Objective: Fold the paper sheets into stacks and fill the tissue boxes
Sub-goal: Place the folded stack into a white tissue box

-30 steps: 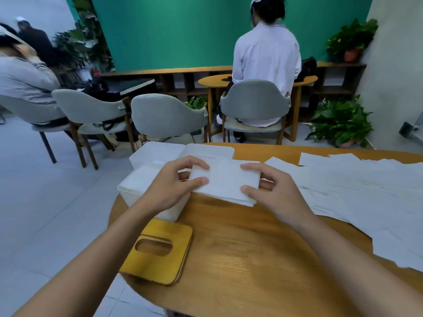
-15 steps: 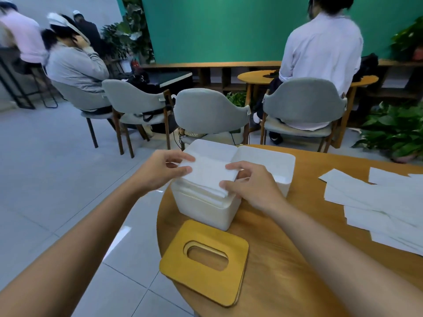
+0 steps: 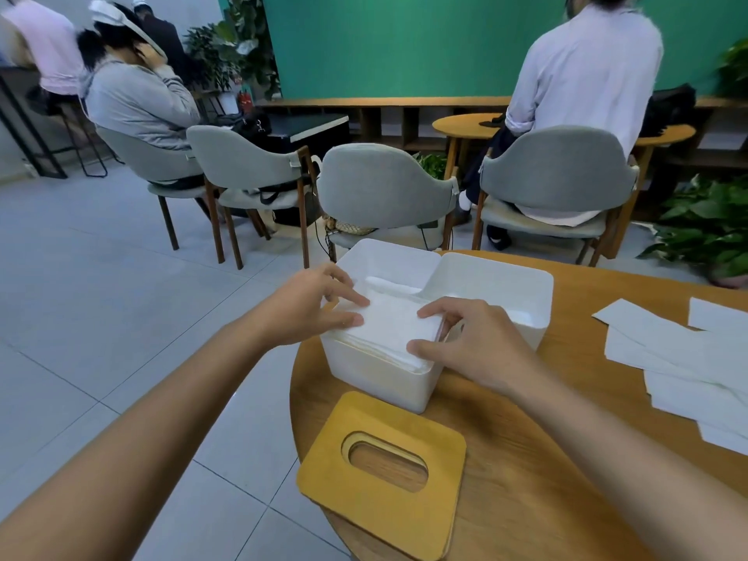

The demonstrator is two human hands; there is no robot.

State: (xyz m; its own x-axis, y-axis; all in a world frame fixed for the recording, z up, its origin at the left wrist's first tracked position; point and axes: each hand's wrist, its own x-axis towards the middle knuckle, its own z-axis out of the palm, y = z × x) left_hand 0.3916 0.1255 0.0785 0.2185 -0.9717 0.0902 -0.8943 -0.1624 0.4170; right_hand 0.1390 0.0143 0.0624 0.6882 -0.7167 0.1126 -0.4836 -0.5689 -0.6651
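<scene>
Left hand (image 3: 311, 313) had thumb and forefinger lying nearly straight on the left end of the stack of folded white paper sheets (image 3: 390, 332). The right hand (image 3: 469, 344) pinched the right end, thumb on the near corner and fingers curled over the edge. The stack sat in the mouth of the nearest white plastic tissue box (image 3: 376, 378) on the round wooden tabletop (image 3: 526, 459), its long axis running from hand to hand along the box. Seating it probably called for a straight downward push from both hands.
</scene>
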